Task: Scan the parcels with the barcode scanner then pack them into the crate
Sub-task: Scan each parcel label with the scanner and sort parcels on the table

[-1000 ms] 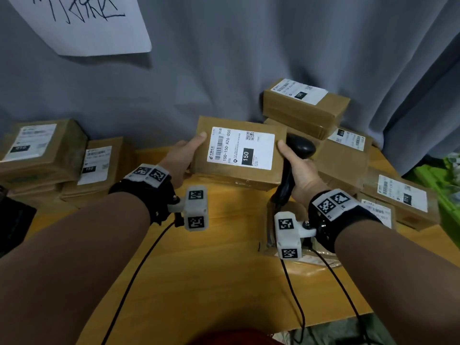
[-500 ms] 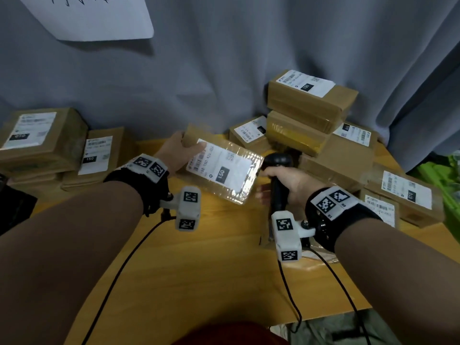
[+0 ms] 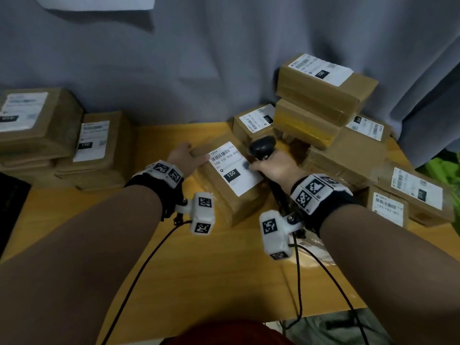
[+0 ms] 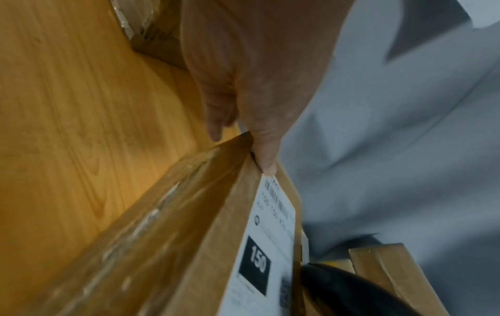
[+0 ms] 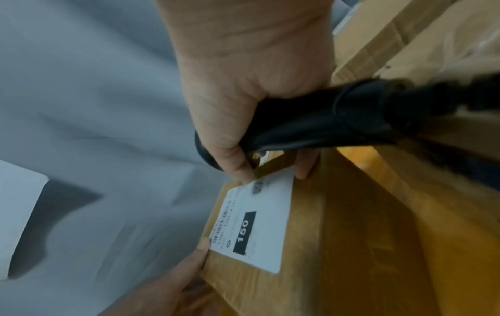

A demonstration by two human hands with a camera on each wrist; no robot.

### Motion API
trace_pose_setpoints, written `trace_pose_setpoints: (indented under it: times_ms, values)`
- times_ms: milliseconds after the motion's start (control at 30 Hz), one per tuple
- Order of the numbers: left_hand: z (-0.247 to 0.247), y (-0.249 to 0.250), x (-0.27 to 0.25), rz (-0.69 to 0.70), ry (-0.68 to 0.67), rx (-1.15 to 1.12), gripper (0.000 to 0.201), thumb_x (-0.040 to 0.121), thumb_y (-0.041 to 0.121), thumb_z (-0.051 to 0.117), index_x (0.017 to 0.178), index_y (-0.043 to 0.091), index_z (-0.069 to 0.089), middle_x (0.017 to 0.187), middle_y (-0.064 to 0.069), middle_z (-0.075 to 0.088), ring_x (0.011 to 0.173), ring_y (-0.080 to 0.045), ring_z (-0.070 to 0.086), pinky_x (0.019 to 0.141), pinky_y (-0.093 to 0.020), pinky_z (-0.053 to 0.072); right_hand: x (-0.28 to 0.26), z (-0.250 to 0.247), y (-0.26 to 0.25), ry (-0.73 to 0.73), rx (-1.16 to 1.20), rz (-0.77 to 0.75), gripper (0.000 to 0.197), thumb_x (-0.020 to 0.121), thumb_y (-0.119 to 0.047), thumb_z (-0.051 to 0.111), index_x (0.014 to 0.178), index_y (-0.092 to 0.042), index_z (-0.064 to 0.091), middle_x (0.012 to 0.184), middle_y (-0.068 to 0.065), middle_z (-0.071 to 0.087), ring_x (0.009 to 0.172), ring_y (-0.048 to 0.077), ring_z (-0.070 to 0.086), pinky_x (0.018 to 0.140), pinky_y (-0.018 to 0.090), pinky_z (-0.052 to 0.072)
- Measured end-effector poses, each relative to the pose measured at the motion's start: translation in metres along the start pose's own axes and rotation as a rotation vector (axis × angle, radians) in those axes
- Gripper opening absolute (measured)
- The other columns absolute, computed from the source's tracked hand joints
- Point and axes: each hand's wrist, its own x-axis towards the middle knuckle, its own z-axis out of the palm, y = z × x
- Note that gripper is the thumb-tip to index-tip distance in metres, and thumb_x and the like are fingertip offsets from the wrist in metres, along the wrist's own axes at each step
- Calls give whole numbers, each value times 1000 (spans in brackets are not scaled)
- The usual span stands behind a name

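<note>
A brown cardboard parcel (image 3: 224, 192) with a white label marked 150 lies label up, low over the wooden table (image 3: 199, 270). My left hand (image 3: 185, 158) grips its far left corner, thumb on the top face (image 4: 266, 164) and fingers under the edge. My right hand (image 3: 271, 168) is wrapped round the handle of the black barcode scanner (image 3: 262, 148), at the parcel's right edge. Its thumb (image 5: 240, 171) touches the label's corner, and the scanner's head points away from me. In the right wrist view the scanner (image 5: 324, 119) sits above the parcel (image 5: 311, 245).
Labelled parcels (image 3: 323, 95) are piled at the back right, and more (image 3: 413, 192) lie along the right edge. Another stack (image 3: 37, 120) stands at the left. A grey curtain (image 3: 199, 58) hangs behind. Black cables (image 3: 139, 275) trail over the table's near part.
The parcel, held upright facing me a second ago, has come down and tipped flat with its label up. Both hands dropped with it, the right still holding the scanner.
</note>
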Motion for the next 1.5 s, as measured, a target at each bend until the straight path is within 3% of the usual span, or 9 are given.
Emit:
trace_pose_setpoints:
  times_ms: [100, 200, 333, 467, 600, 700, 967, 1367, 1500]
  values:
    - [9, -2, -6, -172, -182, -362, 46, 84, 31, 71, 115, 1, 55, 114, -13, 66, 101, -35, 66, 90, -49, 54, -3, 6, 0, -41, 72, 59, 25, 83, -18, 72, 105, -14, 61, 104, 7, 64, 88, 23, 61, 68, 34, 57]
    - [12, 5, -10, -64, -215, -471, 18, 83, 4, 69, 95, 10, 57, 91, 0, 74, 82, -14, 70, 82, -38, 57, -6, -4, -4, 14, 147, 102, 24, 82, -19, 73, 102, -12, 63, 95, 8, 64, 85, 27, 64, 65, 33, 57]
    - [10, 12, -3, 103, -149, -314, 44, 83, 10, 70, 120, 13, 47, 118, -7, 63, 106, -25, 62, 80, -45, 57, -16, -28, -28, 166, 338, -38, 9, 81, -6, 68, 86, -6, 61, 69, 7, 60, 59, 18, 59, 64, 31, 52]
    - [7, 12, -3, 133, -155, -108, 47, 88, 21, 66, 130, 19, 46, 113, -3, 60, 97, -28, 64, 56, -36, 60, -32, -44, -52, -35, 368, -58, 10, 83, -8, 67, 76, -6, 61, 64, 6, 58, 50, 16, 52, 53, 26, 45]
    - [1, 10, -8, 210, -77, 173, 53, 90, 28, 61, 137, 12, 42, 123, -16, 60, 104, -34, 63, 83, -43, 56, -41, -35, -57, -146, 158, -41, 19, 82, -15, 71, 67, -9, 61, 56, 5, 58, 46, 14, 51, 45, 22, 44]
    - [-10, 6, -8, 145, -2, 176, 48, 95, 23, 54, 137, 3, 41, 127, -20, 57, 113, -36, 58, 96, -43, 49, -45, -21, -57, -109, 117, -26, 18, 83, -19, 71, 73, -6, 62, 60, 8, 60, 45, 15, 53, 43, 21, 45]
    - [-30, -10, -9, 128, 89, 67, 40, 93, 21, 55, 129, 4, 47, 120, -22, 61, 110, -36, 59, 95, -45, 50, -53, -9, -68, -55, 22, 4, 5, 80, -7, 59, 85, -5, 58, 63, 10, 55, 48, 19, 53, 44, 21, 46]
    - [-31, -11, -15, 117, 83, 40, 38, 95, 22, 53, 128, 4, 48, 116, -20, 61, 107, -34, 60, 94, -44, 50, -59, -13, -64, -63, 54, 26, 11, 82, -8, 58, 71, -9, 54, 61, 8, 53, 45, 16, 52, 44, 18, 46]
    - [-27, -8, -19, 109, 71, 11, 40, 96, 25, 52, 130, 4, 45, 117, -21, 60, 106, -35, 61, 93, -46, 51, -55, -14, -61, -10, 162, -64, 14, 88, -16, 64, 88, -3, 60, 69, 11, 60, 52, 18, 58, 48, 23, 53]
